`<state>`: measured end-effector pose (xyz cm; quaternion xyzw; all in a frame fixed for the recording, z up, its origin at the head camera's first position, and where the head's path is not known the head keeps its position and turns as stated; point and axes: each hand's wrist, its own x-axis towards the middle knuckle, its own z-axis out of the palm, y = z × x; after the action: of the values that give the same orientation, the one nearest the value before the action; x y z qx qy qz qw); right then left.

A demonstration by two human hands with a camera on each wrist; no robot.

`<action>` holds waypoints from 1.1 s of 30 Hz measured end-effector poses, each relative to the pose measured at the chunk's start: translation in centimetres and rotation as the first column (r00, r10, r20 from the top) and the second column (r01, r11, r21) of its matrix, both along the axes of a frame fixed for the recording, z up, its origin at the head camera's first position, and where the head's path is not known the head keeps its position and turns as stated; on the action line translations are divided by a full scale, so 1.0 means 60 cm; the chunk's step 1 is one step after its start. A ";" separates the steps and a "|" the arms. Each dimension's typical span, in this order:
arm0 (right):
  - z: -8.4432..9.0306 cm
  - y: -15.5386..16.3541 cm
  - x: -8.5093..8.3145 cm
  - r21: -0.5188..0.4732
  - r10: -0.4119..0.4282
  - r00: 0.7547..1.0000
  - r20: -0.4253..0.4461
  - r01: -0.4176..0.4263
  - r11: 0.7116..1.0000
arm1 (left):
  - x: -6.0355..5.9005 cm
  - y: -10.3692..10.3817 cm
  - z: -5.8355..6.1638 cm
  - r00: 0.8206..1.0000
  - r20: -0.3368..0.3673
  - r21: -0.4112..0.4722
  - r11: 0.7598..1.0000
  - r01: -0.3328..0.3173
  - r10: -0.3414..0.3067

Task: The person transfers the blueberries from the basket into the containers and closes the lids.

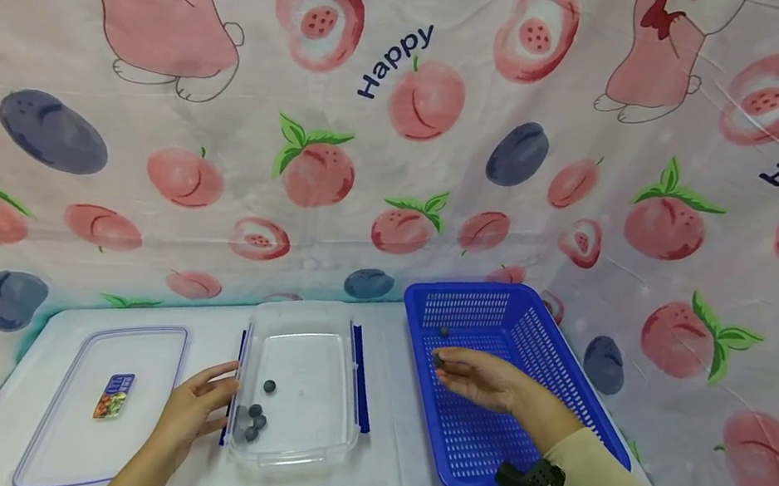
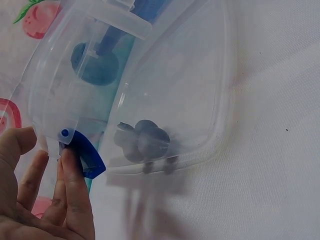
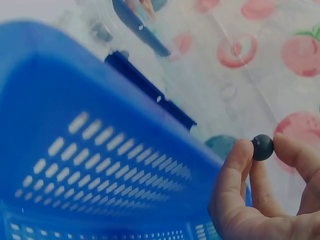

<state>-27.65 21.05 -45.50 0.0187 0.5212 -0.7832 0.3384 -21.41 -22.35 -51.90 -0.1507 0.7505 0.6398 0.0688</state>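
Note:
My right hand (image 1: 482,379) is over the left side of the blue basket (image 1: 437,452), pinching a small dark blueberry-like ball (image 3: 262,147) between thumb and fingertips. Another dark ball (image 1: 443,331) lies in the basket near its back left corner. My left hand (image 1: 191,407) touches the left side of a clear plastic container (image 1: 296,460); its fingertips rest against the rim by a blue latch (image 2: 87,155). Inside that container are several similar dark balls (image 2: 154,142), mostly clustered at the left, with one ball (image 1: 270,386) apart from them.
A clear lid (image 1: 57,445) with a colourful label (image 1: 114,396) lies flat at the left. The container's right latch (image 1: 362,377) hangs outward, facing the basket. Behind the white-covered table (image 1: 385,477) hangs a fruit-patterned cloth (image 1: 325,267).

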 end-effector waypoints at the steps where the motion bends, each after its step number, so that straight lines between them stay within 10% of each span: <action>1: 0.001 -0.003 0.002 0.000 0.003 1.000 -0.001 -0.003 1.000 | 0.000 0.000 0.000 1.000 0.000 0.000 1.000 0.000 0.000; 33: 0.024 -0.142 0.040 0.174 0.034 0.999 -0.013 -0.031 0.984 | 0.002 0.002 0.001 1.000 -0.012 0.004 1.000 0.003 -0.003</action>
<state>-25.27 12.52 -44.09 0.0333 0.5904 -0.7292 0.3443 -21.31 -22.26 -51.87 -0.1458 0.7497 0.6422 0.0654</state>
